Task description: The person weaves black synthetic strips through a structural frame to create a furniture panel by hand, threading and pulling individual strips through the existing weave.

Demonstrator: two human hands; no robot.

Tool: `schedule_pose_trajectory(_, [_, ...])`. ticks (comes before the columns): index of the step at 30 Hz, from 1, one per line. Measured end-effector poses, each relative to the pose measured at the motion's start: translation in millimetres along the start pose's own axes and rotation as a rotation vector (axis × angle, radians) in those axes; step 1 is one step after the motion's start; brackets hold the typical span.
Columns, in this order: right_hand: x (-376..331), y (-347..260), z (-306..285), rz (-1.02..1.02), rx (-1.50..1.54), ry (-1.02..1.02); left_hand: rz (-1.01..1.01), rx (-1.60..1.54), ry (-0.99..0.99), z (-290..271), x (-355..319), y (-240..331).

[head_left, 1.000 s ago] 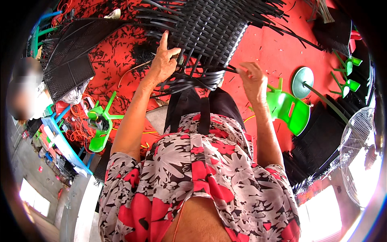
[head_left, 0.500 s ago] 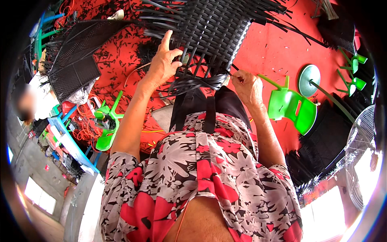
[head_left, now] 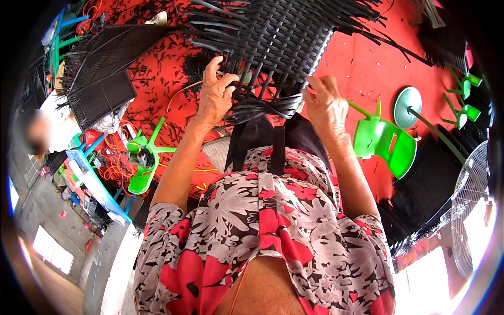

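Observation:
A woven panel of flat black plastic strips [head_left: 278, 39] lies ahead of me, with loose strip ends fanning out at its left and upper right. A looped bundle of black strips [head_left: 270, 106] hangs at its near edge, just above my lap. My left hand [head_left: 214, 100] is at the panel's near left corner, index finger bent and thumb apart, with nothing visible in it. My right hand [head_left: 326, 105] is beside the near right edge. Its fingers are bent but apart, the tips at or close to the weave; no strip shows between them.
Black strip scraps litter the red floor [head_left: 362, 65] on the left. Green chairs [head_left: 388, 142] stand on both sides. A round green disc on a pole [head_left: 407, 107] and a fan cage [head_left: 467, 205] are at right. More dark woven pieces [head_left: 102, 100] and a person [head_left: 55, 126] are at left.
My right hand has opened from a pinch on a black strip, its fingertips moving up along the panel's edge. My left hand has come slightly down and right, its index finger now bent.

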State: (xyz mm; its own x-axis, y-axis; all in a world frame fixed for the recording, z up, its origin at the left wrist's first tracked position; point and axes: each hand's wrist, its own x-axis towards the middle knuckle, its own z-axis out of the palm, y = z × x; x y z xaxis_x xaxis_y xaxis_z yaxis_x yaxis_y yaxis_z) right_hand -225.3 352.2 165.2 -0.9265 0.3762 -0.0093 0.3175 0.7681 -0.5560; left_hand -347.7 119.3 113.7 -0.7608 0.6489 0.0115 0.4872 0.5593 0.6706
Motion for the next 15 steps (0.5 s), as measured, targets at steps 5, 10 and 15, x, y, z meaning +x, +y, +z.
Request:
schedule_pose_trajectory(5, [14.2, -34.7, 57.9, -0.222, 0.108, -0.127, 0.041, 0.110, -0.088, -5.8, 6.8, 7.3])
schedule_pose_trajectory(10, [17.8, -38.2, 79.8, -0.165, 0.076, -0.241, 0.038, 0.152, -0.101, -0.7, 7.4, 7.8])
schedule_pose_trajectory(15, [24.3, -53.6, 78.6, -0.127, 0.393, -0.064, 0.022, 0.082, 0.037, -3.5, 10.8, 12.0])
